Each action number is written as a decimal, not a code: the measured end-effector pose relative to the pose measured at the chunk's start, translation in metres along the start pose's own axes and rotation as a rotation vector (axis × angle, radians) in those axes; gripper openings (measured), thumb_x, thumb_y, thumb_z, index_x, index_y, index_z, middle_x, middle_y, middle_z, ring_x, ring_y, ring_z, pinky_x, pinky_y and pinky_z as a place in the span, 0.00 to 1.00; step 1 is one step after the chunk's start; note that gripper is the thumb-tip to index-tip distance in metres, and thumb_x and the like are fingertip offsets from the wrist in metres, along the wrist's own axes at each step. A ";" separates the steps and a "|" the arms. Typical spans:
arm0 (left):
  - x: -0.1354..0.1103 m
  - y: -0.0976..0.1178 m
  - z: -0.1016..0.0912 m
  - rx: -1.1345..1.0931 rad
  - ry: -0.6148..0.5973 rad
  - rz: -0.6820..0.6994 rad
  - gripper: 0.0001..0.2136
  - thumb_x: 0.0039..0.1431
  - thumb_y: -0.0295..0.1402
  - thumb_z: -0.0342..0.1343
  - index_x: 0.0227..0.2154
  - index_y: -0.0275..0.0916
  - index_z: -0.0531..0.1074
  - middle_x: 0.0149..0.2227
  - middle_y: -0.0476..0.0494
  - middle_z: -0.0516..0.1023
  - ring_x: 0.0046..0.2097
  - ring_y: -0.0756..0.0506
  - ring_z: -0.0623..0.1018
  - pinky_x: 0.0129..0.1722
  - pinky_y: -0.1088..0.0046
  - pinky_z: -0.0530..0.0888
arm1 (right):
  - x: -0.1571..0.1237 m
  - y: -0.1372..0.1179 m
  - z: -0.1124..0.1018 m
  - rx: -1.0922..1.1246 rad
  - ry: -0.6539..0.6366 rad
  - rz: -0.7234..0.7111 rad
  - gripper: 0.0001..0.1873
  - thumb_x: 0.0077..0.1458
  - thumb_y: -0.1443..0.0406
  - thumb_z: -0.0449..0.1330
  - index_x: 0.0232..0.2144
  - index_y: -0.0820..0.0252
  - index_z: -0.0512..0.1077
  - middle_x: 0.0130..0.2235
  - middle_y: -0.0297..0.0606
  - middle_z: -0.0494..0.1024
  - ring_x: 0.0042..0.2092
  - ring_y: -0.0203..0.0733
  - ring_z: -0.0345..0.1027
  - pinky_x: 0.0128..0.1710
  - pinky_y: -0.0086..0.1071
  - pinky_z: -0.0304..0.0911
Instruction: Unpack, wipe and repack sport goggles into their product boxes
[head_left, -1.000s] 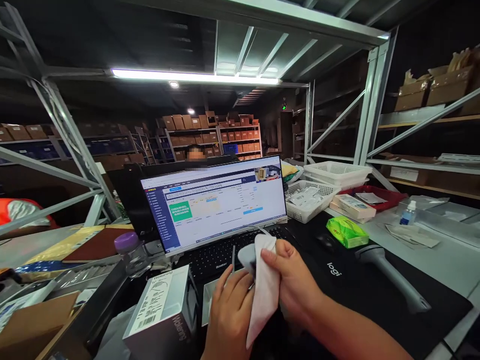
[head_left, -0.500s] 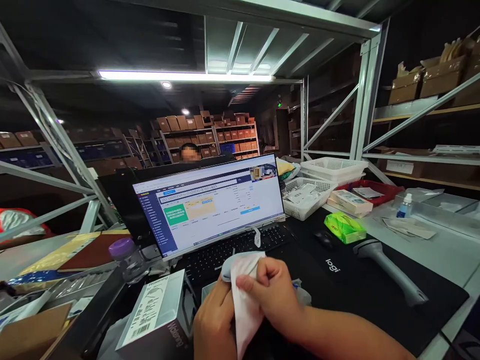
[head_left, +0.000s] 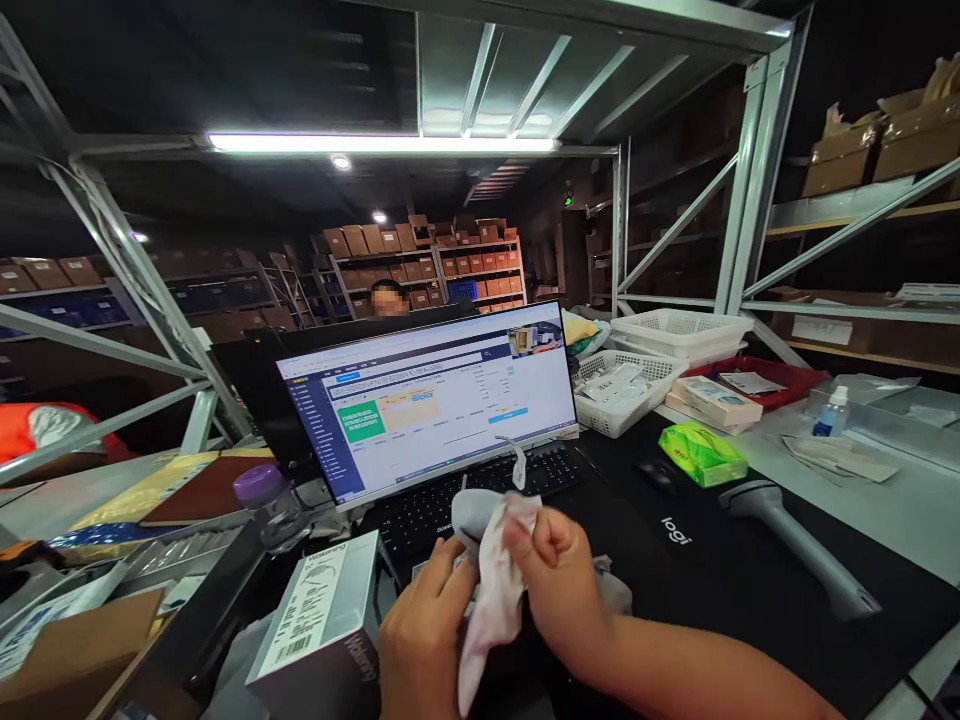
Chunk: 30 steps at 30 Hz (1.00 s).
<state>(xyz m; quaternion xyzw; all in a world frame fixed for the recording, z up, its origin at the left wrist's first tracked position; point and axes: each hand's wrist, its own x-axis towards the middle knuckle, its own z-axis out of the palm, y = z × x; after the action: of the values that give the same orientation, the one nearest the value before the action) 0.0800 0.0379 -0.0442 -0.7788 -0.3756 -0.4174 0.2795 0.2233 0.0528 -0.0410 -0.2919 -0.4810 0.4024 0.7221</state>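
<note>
Both my hands are low in the middle of the view, above a black keyboard [head_left: 480, 490]. My left hand [head_left: 424, 630] is closed round a small grey object [head_left: 471, 510] that is partly hidden by the fingers. My right hand [head_left: 559, 585] is fisted on a crumpled white cloth [head_left: 491, 590] and presses it against the grey object. The cloth's loose end hangs down between the two hands. A lit monitor [head_left: 427, 400] stands just behind the keyboard.
A white Wolsening box [head_left: 319, 620] sits at my left wrist, a purple-capped bottle [head_left: 262, 500] further left. On the black Logi mat [head_left: 675, 530] lie a mouse, a grey handheld scanner [head_left: 795, 540] and a green packet [head_left: 701, 452]. White baskets [head_left: 652, 370] stand behind. Another person sits beyond the monitor.
The cloth has gone from spread flat over the grey object to bunched in my right fist. Both hands have dropped slightly and stayed over the keyboard.
</note>
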 end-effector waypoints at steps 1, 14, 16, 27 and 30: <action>0.001 0.000 -0.001 -0.010 0.012 -0.028 0.12 0.64 0.31 0.48 0.41 0.38 0.76 0.46 0.33 0.82 0.40 0.39 0.85 0.32 0.71 0.80 | -0.006 0.006 0.001 -0.071 -0.043 -0.102 0.32 0.55 0.58 0.65 0.15 0.56 0.46 0.18 0.24 0.50 0.23 0.33 0.43 0.28 0.32 0.54; 0.004 0.012 0.008 -0.027 0.056 0.063 0.10 0.65 0.26 0.47 0.39 0.35 0.75 0.41 0.31 0.83 0.38 0.40 0.85 0.34 0.70 0.80 | 0.027 -0.033 -0.014 0.335 -0.058 0.343 0.37 0.35 0.57 0.76 0.18 0.55 0.47 0.19 0.22 0.52 0.23 0.30 0.42 0.22 0.26 0.44; 0.005 0.014 0.008 -0.009 0.062 0.099 0.11 0.66 0.28 0.48 0.42 0.34 0.74 0.42 0.31 0.83 0.40 0.39 0.85 0.36 0.68 0.81 | 0.036 -0.038 -0.018 0.391 -0.045 0.404 0.39 0.34 0.56 0.78 0.19 0.56 0.47 0.19 0.22 0.53 0.24 0.30 0.43 0.23 0.25 0.45; 0.003 0.005 0.005 -0.074 -0.055 -0.096 0.16 0.57 0.20 0.46 0.38 0.42 0.76 0.48 0.41 0.82 0.44 0.44 0.84 0.35 0.75 0.81 | 0.036 -0.023 -0.026 -0.349 -0.073 -0.172 0.31 0.55 0.58 0.65 0.15 0.56 0.48 0.19 0.26 0.54 0.25 0.35 0.48 0.32 0.33 0.55; 0.005 0.001 0.004 -0.148 -0.029 -0.169 0.23 0.49 0.17 0.44 0.42 0.43 0.76 0.48 0.45 0.82 0.44 0.46 0.84 0.37 0.77 0.80 | 0.020 -0.011 -0.021 -0.511 -0.207 -0.401 0.29 0.59 0.64 0.61 0.15 0.58 0.48 0.17 0.23 0.53 0.23 0.33 0.47 0.44 0.41 0.58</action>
<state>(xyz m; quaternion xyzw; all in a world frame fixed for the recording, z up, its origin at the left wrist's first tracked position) 0.0847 0.0420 -0.0421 -0.7690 -0.4120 -0.4546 0.1795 0.2505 0.0640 -0.0308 -0.3207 -0.6848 0.1461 0.6378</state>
